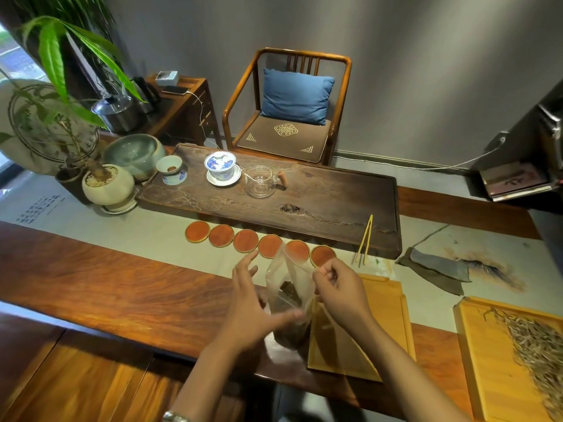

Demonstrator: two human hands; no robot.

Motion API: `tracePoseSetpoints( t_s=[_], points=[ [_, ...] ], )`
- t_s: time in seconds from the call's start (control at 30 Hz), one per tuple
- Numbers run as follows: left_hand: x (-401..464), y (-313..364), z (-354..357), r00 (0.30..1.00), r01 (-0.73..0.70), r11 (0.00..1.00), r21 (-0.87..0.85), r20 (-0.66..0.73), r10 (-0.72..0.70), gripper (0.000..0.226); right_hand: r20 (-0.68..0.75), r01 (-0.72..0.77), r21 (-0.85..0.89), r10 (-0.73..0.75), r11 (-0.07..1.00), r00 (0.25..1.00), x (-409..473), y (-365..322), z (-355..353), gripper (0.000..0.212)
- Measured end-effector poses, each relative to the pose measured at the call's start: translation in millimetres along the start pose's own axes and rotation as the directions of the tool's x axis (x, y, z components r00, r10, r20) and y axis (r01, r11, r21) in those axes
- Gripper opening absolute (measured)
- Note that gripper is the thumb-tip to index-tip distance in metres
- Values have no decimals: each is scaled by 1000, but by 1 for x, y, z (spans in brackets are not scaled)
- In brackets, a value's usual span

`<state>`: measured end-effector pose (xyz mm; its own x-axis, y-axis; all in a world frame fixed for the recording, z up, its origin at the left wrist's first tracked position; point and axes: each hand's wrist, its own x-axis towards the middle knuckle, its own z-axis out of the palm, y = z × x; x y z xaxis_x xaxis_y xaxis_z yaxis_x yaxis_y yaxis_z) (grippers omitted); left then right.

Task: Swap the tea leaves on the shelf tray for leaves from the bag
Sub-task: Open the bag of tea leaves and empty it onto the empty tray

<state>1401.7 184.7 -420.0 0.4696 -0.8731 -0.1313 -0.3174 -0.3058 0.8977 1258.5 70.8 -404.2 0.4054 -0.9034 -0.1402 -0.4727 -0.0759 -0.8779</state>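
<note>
— While the right hand (338,287) pinches the bag (289,300) at its mouth, where's the left?
— The left hand (253,303) is beside the bag, fingers spread, gripping nothing.
— And the bag?
— Upright over the table (122,293), dark leaves (288,292) inside, just left of the tray (387,318).

The bag (288,300) stands between both hands, left of an empty tray (393,303). Coasters (259,240) lie behind it; a leaf-filled tray (487,360) lies far right.
</note>
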Motion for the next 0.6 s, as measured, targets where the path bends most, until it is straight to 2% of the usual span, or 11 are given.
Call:
tracePoseSetpoints(
  t_s=[0.03,0.1,0.13,0.2,0.27,0.33,0.43,0.53,0.6],
  points=[
    [-3,-1,7,999,-37,999,29,35,36,135,7,-11,14,11,1000,1000,-1,-1,1,10],
    [-3,-2,19,994,-99,993,69,59,95,146,27,-38,47,37,998,999,-3,0,2,10],
    [-1,-1,23,993,-105,993,59,53,102,141,39,-49,65,47,997,998,-4,0,2,9],
    [6,0,27,994,-112,993,32,17,111,114,47,-64,89,60,994,997,-5,1,-1,10],
    [12,-2,25,991,-131,989,74,-26,133,83,25,-66,103,64,993,998,-4,4,-6,11],
    [14,-7,21,988,-129,985,118,-69,138,67,0,-61,103,62,993,998,-3,7,-13,11],
    [13,-10,16,987,-117,982,150,-92,132,62,15,-40,118,38,992,999,-4,13,-17,14],
    [13,-10,15,988,-104,979,175,-95,122,61,56,-36,233,24,972,998,-10,17,-15,24],
    [12,-7,15,990,-85,979,185,-99,105,60,78,-39,276,18,960,997,-18,28,-11,22]
  ],
)
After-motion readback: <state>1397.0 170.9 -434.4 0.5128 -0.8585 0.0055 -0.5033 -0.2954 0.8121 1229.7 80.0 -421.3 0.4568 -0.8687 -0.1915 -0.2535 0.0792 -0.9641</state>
